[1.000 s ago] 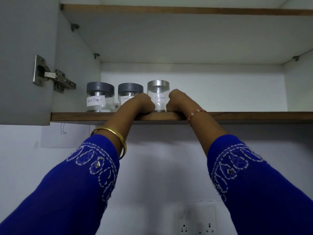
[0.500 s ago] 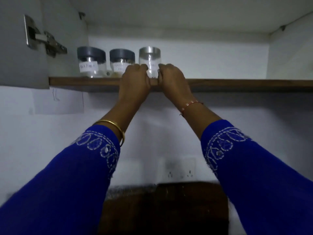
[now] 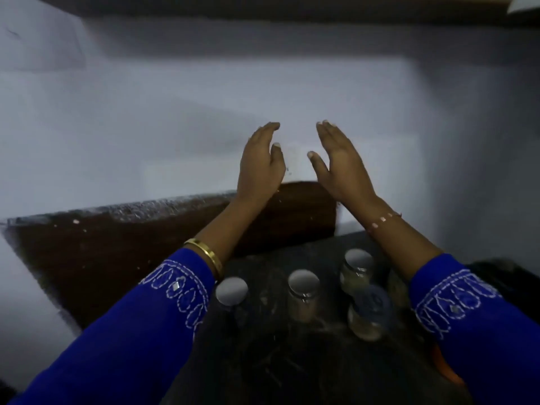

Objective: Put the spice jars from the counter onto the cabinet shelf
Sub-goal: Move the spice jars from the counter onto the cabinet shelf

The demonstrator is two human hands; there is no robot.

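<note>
Four clear glass spice jars (image 3: 303, 296) with silver and grey lids stand on the dark stone counter (image 3: 277, 361), near and below the raised hands. The left hand (image 3: 261, 165) and right hand (image 3: 340, 165) are spread flat, palms facing, empty and touching nothing. The blurred jars hold pale brownish contents.

Both empty hands (image 3: 304, 165) hang spread above four counter jars (image 3: 304, 296).
</note>
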